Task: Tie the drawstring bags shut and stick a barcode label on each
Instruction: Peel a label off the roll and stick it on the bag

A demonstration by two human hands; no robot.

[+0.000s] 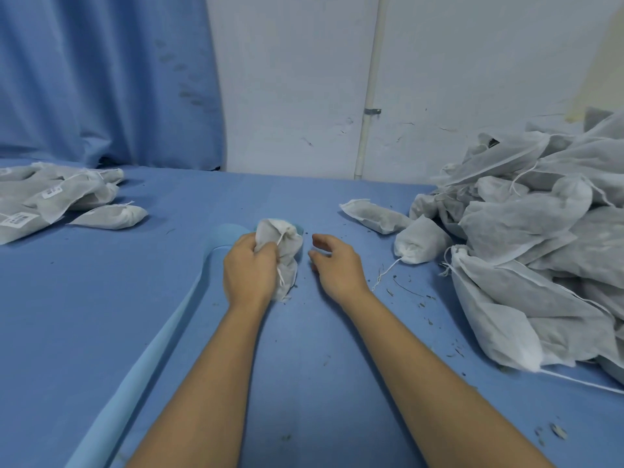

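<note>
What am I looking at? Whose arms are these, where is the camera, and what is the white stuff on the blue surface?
No machine here: a person works with bare hands, and the single picture comes from a camera on their head, looking down. The left hand grips a small white bag with a drawstring; the right hand hovers beside it, holding nothing. On the blue table, a pile of bags lies at the right, no labels showing, and a few labelled bags lie at the left. Dark crumbs are scattered about.

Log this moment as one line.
left hand grips bag | right hand open, empty | labelled bags at left | pile at right
</note>
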